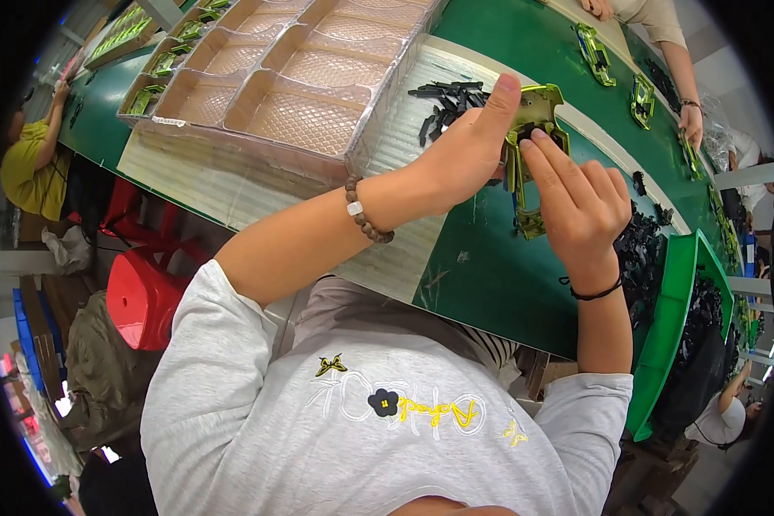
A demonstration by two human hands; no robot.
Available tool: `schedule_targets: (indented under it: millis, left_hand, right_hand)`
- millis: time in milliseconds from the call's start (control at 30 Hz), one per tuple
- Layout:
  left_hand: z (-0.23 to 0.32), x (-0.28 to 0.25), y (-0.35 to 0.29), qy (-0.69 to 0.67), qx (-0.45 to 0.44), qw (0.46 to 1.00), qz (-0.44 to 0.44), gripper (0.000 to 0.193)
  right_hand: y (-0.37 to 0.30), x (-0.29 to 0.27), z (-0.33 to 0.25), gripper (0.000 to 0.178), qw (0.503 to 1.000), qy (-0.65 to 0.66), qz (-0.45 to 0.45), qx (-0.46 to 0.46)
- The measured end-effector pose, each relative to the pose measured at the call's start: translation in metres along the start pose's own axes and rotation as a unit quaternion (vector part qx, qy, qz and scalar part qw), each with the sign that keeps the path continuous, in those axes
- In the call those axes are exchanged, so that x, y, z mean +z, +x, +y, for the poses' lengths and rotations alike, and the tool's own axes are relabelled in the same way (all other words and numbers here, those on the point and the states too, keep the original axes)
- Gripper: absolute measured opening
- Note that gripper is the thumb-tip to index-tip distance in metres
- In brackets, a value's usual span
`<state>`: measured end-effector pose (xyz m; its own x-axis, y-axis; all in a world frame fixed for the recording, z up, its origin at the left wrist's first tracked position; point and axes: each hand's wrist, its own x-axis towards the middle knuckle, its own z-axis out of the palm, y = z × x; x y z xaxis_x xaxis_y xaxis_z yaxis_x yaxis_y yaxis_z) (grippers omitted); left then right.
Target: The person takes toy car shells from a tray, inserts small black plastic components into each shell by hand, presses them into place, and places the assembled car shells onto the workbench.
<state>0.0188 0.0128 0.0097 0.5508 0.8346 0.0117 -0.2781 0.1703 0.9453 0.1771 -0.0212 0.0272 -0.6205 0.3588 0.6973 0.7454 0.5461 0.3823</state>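
Note:
My left hand (469, 155) grips a shiny yellow-green plastic housing (540, 103) by its left side, thumb pointing up. The housing is long and tilted, with cut-outs, held over the table. Bent over it from the right, my right hand (583, 206) has its fingers together, the tips pressed on a small black plastic piece (529, 134) inside the frame. The thumb of that hand is hidden. Beyond my left hand lies a loose heap of thin black strips (443, 105). To the right of my right wrist is a pile of black parts (641, 258).
A clear compartment tray (301, 116) stands at the left, with green housings (146, 99) in its left column. A green bin (669, 318) holds black parts at right. More housings (595, 56) lie across the table near a co-worker's hand (691, 125). A red stool (138, 301) stands left.

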Motion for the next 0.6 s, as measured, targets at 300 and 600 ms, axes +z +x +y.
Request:
schedule_targets:
  millis: [300, 600]
  left_hand:
    - [-0.014, 0.003, 0.004, 0.025, 0.163, 0.986, 0.040, 0.031]
    - [-0.028, 0.002, 0.006, 0.093, 0.220, 0.962, 0.132, 0.023]
  right_hand:
    - [-0.001, 0.003, 0.000, 0.021, 0.998, 0.042, 0.005, 0.043]
    - [-0.003, 0.010, -0.013, 0.032, 0.950, 0.250, 0.087, 0.163]
